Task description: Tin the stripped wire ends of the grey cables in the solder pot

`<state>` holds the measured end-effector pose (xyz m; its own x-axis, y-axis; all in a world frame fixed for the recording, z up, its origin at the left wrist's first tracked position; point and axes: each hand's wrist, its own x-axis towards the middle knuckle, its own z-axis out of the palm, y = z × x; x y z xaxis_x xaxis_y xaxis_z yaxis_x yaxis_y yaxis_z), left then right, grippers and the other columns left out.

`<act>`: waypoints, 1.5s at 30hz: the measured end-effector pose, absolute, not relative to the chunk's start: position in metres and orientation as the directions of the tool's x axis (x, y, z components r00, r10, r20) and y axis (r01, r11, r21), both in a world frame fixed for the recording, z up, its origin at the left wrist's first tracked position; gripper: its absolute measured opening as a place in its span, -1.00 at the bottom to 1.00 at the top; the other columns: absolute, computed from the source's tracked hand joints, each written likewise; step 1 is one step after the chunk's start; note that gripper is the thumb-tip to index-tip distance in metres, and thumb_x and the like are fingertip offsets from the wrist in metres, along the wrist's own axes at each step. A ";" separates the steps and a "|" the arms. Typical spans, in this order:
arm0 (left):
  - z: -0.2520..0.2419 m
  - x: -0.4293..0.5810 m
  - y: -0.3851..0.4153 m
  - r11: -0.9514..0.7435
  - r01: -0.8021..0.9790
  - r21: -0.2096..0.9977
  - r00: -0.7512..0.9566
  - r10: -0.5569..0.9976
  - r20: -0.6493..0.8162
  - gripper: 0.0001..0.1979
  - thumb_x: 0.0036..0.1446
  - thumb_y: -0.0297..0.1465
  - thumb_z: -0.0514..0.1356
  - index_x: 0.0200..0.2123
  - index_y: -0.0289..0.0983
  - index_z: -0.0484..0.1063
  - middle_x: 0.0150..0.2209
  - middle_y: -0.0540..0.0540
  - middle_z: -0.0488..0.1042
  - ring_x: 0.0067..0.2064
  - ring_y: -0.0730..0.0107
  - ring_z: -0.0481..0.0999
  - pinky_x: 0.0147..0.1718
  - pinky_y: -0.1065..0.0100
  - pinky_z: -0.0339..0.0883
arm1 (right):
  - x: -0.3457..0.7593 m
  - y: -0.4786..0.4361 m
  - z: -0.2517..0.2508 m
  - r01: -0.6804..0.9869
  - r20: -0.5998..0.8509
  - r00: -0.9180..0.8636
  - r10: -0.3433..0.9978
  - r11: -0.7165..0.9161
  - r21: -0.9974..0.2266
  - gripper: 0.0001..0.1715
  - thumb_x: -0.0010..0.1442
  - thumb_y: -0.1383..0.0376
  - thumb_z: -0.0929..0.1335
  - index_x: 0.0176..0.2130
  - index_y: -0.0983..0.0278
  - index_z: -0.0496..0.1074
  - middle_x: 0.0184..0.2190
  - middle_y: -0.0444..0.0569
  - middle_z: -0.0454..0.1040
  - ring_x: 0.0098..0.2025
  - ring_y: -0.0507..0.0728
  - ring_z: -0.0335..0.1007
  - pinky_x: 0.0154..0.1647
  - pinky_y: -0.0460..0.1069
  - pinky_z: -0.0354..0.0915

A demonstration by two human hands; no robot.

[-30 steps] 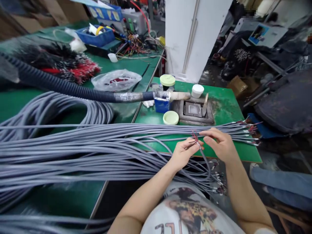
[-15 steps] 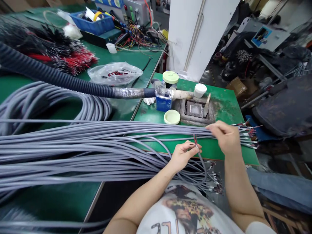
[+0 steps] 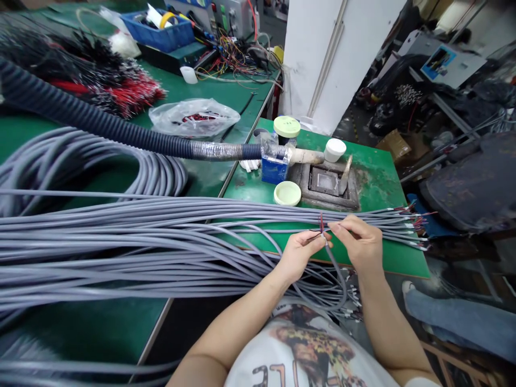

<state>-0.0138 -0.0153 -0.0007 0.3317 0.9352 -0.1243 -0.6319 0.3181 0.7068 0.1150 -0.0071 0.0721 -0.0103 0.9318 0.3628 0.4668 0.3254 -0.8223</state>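
The left hand (image 3: 300, 252) pinched a grey cable (image 3: 334, 267) just below its red and black wires (image 3: 321, 224); the right hand (image 3: 357, 242), fingers loosely parted, hovered just beside them at 3 o'clock. A cable bundle (image 3: 121, 242) crossed a green bench (image 3: 387, 252) toward 9 o'clock; a solder pot (image 3: 324, 181) sat at 12 o'clock.

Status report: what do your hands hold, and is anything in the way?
Left hand: grey cable, red and black wires at end. Right hand: fingers at wires, contact unclear. Cable bundle just beyond hands.

Head-worn camera, facing forward-down, near left hand (image 3: 298, 253), right hand (image 3: 360, 243).
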 end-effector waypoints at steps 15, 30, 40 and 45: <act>0.005 -0.022 -0.008 0.436 -0.730 0.526 0.421 0.893 -0.156 -0.71 -0.05 -0.27 0.36 -0.29 -0.35 0.58 -0.40 -0.15 0.57 -0.33 0.36 0.52 -0.24 0.35 0.31 | 0.129 -0.015 0.062 0.571 0.474 -0.196 0.858 0.493 -0.657 -0.77 0.14 0.39 0.37 -0.19 0.16 0.54 -0.31 -0.04 0.50 -0.26 0.12 0.42 -0.22 0.06 0.36; 0.017 -0.031 -0.007 0.318 -0.760 0.567 0.303 0.945 -0.124 -0.70 0.07 -0.28 0.28 -0.12 -0.27 0.52 -0.25 -0.12 0.56 -0.29 0.46 0.48 -0.28 0.44 0.31 | 0.134 0.002 0.062 0.539 0.542 -0.542 0.643 0.760 -0.362 -0.61 0.18 0.37 0.36 0.01 0.09 0.46 0.01 0.00 0.48 0.12 0.22 0.30 0.07 0.19 0.31; 0.033 -0.025 -0.039 -0.329 -0.363 0.872 0.857 0.249 0.450 -0.65 0.15 -0.16 0.18 -0.07 -0.21 0.49 -0.19 -0.08 0.59 -0.18 0.36 0.54 -0.16 0.47 0.34 | 0.114 0.088 0.088 0.603 0.560 -0.098 0.823 0.496 -0.625 -0.78 0.25 0.19 0.30 -0.24 0.22 0.51 -0.31 -0.04 0.59 -0.25 0.14 0.51 -0.19 0.04 0.40; -0.018 -0.002 -0.025 -0.626 0.132 0.769 0.670 0.628 0.396 -0.71 0.26 -0.27 0.04 -0.15 -0.27 0.50 -0.32 -0.14 0.55 -0.22 0.34 0.49 -0.21 0.40 0.31 | 0.083 0.107 0.073 0.594 0.502 -0.217 0.837 0.522 -0.613 -0.78 0.25 0.18 0.29 -0.25 0.22 0.49 -0.36 -0.08 0.57 -0.29 0.11 0.49 -0.22 0.01 0.36</act>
